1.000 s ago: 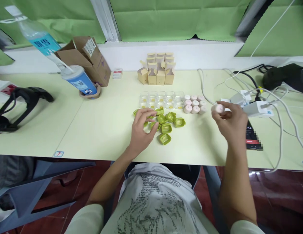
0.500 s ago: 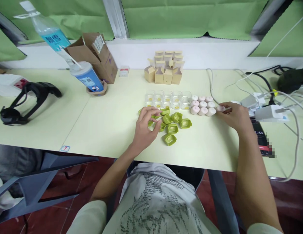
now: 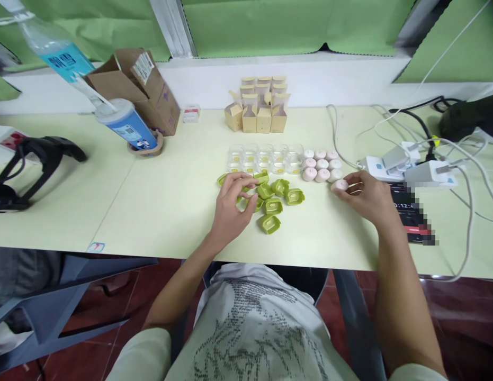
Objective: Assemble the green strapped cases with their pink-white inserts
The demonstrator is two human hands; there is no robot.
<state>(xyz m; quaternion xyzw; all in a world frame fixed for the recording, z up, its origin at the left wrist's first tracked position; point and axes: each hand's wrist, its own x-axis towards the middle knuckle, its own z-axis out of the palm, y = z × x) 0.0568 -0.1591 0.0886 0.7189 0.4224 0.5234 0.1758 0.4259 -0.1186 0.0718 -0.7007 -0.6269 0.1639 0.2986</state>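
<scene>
My left hand [image 3: 230,206] rests on a heap of green plastic parts [image 3: 276,203] at the table's middle, its fingers curled round one green piece. My right hand [image 3: 367,198] pinches a small pink round cap [image 3: 340,184] against the table, just right of a cluster of pink round caps [image 3: 321,165]. A row of clear small jars [image 3: 266,157] stands behind the green parts. Small tan cartons [image 3: 258,106] are stacked further back.
A tilted water bottle [image 3: 51,50] and blue cup [image 3: 127,127] stand at the left beside an open cardboard box [image 3: 139,84]. A black headset [image 3: 27,164] lies far left. Power adapters and white cables [image 3: 413,164] crowd the right, with a dark device [image 3: 411,217] near my right wrist.
My right hand came down from above the adapters and moved left, setting the pink cap on the table beside the pink cluster. My left hand stayed on the green parts.
</scene>
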